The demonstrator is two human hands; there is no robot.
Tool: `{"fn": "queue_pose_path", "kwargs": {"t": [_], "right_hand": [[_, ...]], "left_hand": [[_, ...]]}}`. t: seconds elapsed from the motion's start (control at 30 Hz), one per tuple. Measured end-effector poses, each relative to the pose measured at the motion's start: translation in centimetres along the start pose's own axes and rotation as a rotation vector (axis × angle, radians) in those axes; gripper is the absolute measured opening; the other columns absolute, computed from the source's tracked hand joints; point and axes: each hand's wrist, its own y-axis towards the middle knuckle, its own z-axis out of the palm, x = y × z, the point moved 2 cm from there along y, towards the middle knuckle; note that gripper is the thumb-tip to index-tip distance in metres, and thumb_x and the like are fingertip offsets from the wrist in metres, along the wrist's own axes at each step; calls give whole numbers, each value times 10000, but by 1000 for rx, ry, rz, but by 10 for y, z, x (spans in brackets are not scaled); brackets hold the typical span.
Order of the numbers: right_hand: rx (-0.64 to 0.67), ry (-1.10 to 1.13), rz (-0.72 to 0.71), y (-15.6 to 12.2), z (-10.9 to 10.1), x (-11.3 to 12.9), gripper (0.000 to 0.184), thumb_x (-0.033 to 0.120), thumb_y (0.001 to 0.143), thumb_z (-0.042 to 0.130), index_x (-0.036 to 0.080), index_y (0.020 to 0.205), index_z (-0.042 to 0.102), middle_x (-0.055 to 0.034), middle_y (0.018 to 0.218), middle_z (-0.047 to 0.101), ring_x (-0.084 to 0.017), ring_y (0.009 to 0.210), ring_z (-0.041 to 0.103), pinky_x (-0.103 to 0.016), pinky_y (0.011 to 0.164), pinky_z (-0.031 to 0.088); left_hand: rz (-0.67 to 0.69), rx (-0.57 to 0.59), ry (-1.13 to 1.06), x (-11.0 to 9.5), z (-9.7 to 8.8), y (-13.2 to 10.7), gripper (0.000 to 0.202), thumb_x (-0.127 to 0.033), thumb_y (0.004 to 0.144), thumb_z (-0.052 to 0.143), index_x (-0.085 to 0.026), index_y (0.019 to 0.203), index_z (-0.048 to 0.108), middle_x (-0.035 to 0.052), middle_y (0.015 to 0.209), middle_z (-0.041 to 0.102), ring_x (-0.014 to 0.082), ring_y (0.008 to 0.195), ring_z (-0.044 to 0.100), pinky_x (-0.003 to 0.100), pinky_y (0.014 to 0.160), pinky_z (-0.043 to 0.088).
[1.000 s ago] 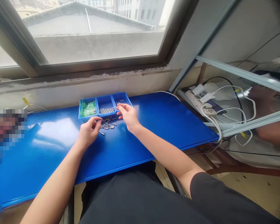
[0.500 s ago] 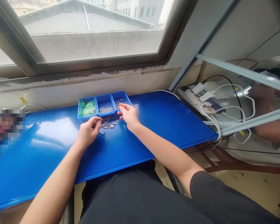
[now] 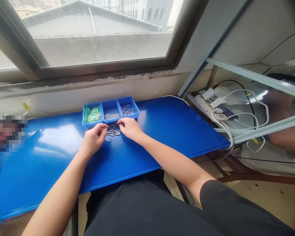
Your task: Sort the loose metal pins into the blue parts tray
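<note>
A loose pile of thin metal pins (image 3: pixel 113 130) lies on the blue table just in front of a blue three-compartment bin (image 3: pixel 110 123). My left hand (image 3: pixel 94 137) is at the pile's left edge, thumb and fingertips pinched together; what they hold, if anything, is too small to make out. At the right edge of the pile is my right hand (image 3: pixel 130 127), its fingers also pinched, their tips among the pins. The bin's right compartment holds several small metal pins (image 3: pixel 128 110), the middle one short round metal pieces (image 3: pixel 112 116), the left one green plastic pieces (image 3: pixel 92 114).
The blue table (image 3: pixel 172 131) runs along the wall under a window. A power strip (image 3: pixel 208 105) with white plugs and cables sits beyond the table's right end, behind a metal frame (image 3: pixel 255 77). Part of another person, blurred out, shows at the far left.
My right hand has moved from over the bin's right compartment down and left to the pile of pins, and its fingers have drawn in. My left hand has stayed in place.
</note>
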Motion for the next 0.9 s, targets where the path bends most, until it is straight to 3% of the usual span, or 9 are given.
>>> {"fn": "queue_pose_path", "kwargs": {"t": [0.37,0.6,0.73,0.9], "right_hand": [[31,-83,-29,3,5,-5,242,121,867,538,206,1001,722,-77,1100,722,-248,1026,663,-367,905,525],[18,-53,-25,0,3,-2,261,103,864,516,206,1003,711,-67,1045,725,-215,947,662,-331,851,522],[-64,136,-100,-2,1,3,227,118,843,547,180,998,702,-51,924,714,-167,826,647,-307,828,525],[-144,588,-140,-4,2,10,164,223,836,612,174,972,690,-40,892,706,-133,809,661,-265,784,548]], "left_hand": [[-5,19,10,-1,0,0,224,-361,903,518,-193,965,652,-62,559,457,90,476,387,211,524,359],[-12,28,7,-2,0,0,230,-357,903,517,-187,971,657,-56,564,476,91,486,404,212,528,369],[-14,39,1,-2,0,0,232,-355,904,519,-183,974,658,-55,570,488,90,491,416,213,537,376],[-23,44,-17,-1,2,-1,229,-357,907,522,-186,985,654,-55,576,502,91,498,436,213,545,386]]}}
